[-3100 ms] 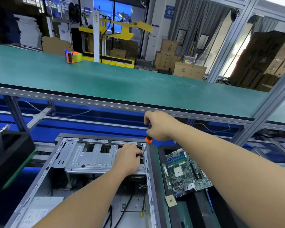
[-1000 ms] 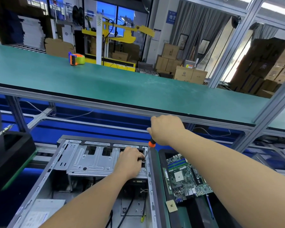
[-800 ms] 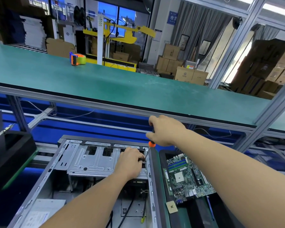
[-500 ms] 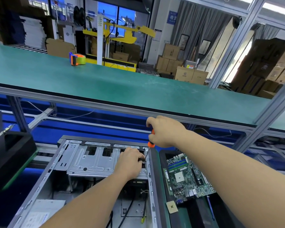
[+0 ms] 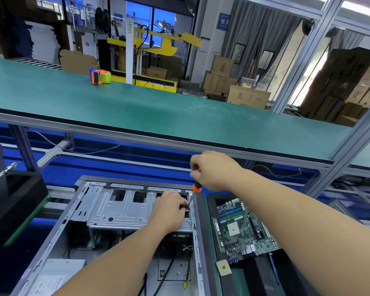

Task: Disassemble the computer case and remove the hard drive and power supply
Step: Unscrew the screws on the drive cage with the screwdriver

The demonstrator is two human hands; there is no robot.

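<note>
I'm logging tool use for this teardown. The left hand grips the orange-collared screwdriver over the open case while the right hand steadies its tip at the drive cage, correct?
Hands are swapped. In the head view the right hand grips the screwdriver, while the left hand steadies its tip at the drive cage of the open case.

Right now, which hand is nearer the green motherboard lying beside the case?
Right. The right hand grips the screwdriver just behind the motherboard; the left hand rests on the drive cage inside the case, further left.
</note>
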